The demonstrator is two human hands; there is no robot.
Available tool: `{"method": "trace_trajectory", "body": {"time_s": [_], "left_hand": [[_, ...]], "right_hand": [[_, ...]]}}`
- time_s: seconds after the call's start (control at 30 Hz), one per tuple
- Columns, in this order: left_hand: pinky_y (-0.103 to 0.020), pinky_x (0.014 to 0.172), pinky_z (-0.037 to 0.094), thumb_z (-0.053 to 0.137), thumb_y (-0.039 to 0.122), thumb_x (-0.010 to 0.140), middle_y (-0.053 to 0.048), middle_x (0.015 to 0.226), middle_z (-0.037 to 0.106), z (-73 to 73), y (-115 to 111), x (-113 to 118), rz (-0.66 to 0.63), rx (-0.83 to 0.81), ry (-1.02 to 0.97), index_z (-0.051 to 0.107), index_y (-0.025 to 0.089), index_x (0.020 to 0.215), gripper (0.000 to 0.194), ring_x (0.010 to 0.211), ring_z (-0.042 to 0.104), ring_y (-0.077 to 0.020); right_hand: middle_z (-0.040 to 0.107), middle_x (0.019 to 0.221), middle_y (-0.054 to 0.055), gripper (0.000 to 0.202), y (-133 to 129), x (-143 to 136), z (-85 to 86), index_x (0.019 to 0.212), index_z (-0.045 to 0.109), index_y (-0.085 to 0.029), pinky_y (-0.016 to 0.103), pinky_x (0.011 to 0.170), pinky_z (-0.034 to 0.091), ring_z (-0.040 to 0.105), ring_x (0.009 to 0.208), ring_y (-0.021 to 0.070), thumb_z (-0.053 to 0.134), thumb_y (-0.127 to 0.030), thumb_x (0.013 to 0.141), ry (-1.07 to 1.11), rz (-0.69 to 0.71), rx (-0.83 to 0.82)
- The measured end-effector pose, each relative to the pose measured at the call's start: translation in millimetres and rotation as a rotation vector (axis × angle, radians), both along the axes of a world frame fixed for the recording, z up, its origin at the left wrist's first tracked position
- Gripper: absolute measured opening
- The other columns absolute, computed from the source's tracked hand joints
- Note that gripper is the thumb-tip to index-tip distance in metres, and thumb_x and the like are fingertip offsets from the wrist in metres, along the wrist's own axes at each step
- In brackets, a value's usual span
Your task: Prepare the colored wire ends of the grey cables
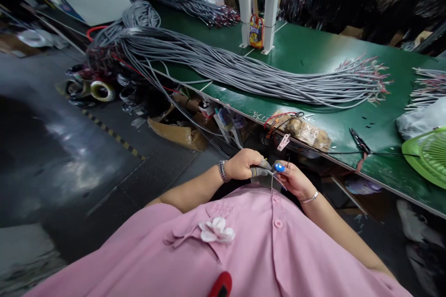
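Observation:
My left hand (245,164), with grey covers on some fingers and a metal watch at the wrist, is closed around the end of a grey cable (214,133). That cable runs down from the bundle on the bench. My right hand (295,181) is pinched close beside it, at the thin wires (279,183) fanning out of the cable end. A small blue object (279,167) with pale spots sits at my right fingertips; its kind is unclear. Both hands are in front of my pink shirt, below the bench edge.
A long bundle of grey cables (223,62) with reddish wire ends lies across the green bench (313,46). Near its edge are a wrapped brown block (303,131), black-handled pliers (359,141) and a green basket (427,155). A cardboard box (179,131) stands below. A person in white is behind.

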State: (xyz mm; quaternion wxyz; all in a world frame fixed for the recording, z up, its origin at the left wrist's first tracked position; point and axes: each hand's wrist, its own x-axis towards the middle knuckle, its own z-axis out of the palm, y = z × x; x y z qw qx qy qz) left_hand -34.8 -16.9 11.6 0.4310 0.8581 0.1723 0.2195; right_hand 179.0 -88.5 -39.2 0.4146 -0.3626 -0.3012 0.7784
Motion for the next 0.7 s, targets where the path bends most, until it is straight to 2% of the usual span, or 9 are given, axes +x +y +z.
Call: {"method": "trace_trajectory", "body": {"time_s": [0.07, 0.17, 0.23, 0.3, 0.37, 0.43, 0.53, 0.7], "left_hand": [[-0.029, 0.069, 0.044, 0.066, 0.041, 0.085, -0.010, 0.070, 0.068, 3.3, -6.1, 3.4, 0.006, 0.108, 0.013, 0.077, 0.022, 0.083, 0.022, 0.069, 0.062, -0.0198], [-0.031, 0.068, 0.044, 0.065, 0.041, 0.085, -0.010, 0.066, 0.066, 6.1, -14.5, 5.3, -0.050, 0.167, 0.009, 0.077, 0.024, 0.082, 0.021, 0.067, 0.060, -0.0209], [-0.032, 0.069, 0.044, 0.064, 0.038, 0.086, -0.010, 0.068, 0.067, 8.7, -15.3, 3.4, -0.057, 0.217, 0.018, 0.077, 0.023, 0.085, 0.020, 0.068, 0.061, -0.0213], [-0.032, 0.070, 0.043, 0.062, 0.035, 0.088, -0.011, 0.069, 0.068, 11.7, -12.2, -0.2, -0.006, 0.295, 0.035, 0.077, 0.022, 0.087, 0.020, 0.069, 0.061, -0.0211], [-0.031, 0.069, 0.043, 0.062, 0.034, 0.088, -0.010, 0.068, 0.067, 13.7, -7.1, -4.0, 0.066, 0.364, 0.047, 0.076, 0.020, 0.086, 0.020, 0.068, 0.060, -0.0197], [-0.029, 0.067, 0.042, 0.063, 0.034, 0.089, -0.009, 0.068, 0.067, 13.9, -2.4, -6.4, 0.115, 0.413, 0.021, 0.076, 0.019, 0.088, 0.019, 0.066, 0.059, -0.0177], [-0.027, 0.065, 0.044, 0.063, 0.033, 0.089, -0.006, 0.071, 0.069, 11.2, 3.0, -6.6, 0.148, 0.468, -0.106, 0.074, 0.019, 0.094, 0.019, 0.066, 0.060, -0.0151], [-0.025, 0.067, 0.048, 0.068, 0.031, 0.087, -0.005, 0.075, 0.070, 4.3, 16.8, -0.5, 0.200, 0.449, -0.255, 0.072, 0.018, 0.101, 0.019, 0.068, 0.061, -0.0129]], "right_hand": [[0.038, 0.049, -0.009, 0.040, 5.1, 0.0, 1.6, 0.065, 0.051, -0.018, 0.018, 0.039, 0.012, 0.019, 0.042, 0.0034, 0.082, -0.042, 0.070, -0.085, -0.073, -0.032], [0.037, 0.048, -0.010, 0.042, 14.6, 6.3, -1.3, 0.066, 0.049, -0.019, 0.017, 0.036, 0.010, 0.019, 0.040, 0.0026, 0.083, -0.044, 0.066, -0.198, -0.247, -0.096], [0.041, 0.051, -0.009, 0.043, 18.8, 15.1, -7.1, 0.067, 0.050, -0.019, 0.016, 0.035, 0.009, 0.020, 0.040, 0.0022, 0.084, -0.045, 0.065, -0.199, -0.361, -0.124], [0.043, 0.054, -0.008, 0.043, 19.3, 24.1, -12.9, 0.069, 0.051, -0.018, 0.015, 0.035, 0.010, 0.019, 0.040, 0.0019, 0.083, -0.048, 0.067, -0.160, -0.420, -0.134], [0.042, 0.054, -0.008, 0.045, 16.3, 30.1, -16.6, 0.069, 0.051, -0.018, 0.015, 0.035, 0.011, 0.018, 0.040, 0.0016, 0.079, -0.053, 0.071, -0.132, -0.417, -0.125], [0.042, 0.052, -0.007, 0.047, 11.8, 32.3, -18.4, 0.068, 0.052, -0.017, 0.016, 0.035, 0.011, 0.017, 0.040, 0.0015, 0.075, -0.058, 0.074, -0.140, -0.350, -0.107], [0.042, 0.050, -0.006, 0.049, 8.7, 32.0, -20.4, 0.067, 0.053, -0.017, 0.016, 0.036, 0.011, 0.018, 0.039, 0.0016, 0.073, -0.061, 0.075, -0.169, -0.256, -0.088], [0.051, 0.058, -0.003, 0.052, 25.5, 32.2, -14.0, 0.072, 0.059, -0.015, 0.016, 0.035, 0.009, 0.015, 0.040, 0.0012, 0.069, -0.067, 0.075, -0.088, -0.309, -0.132]]}}
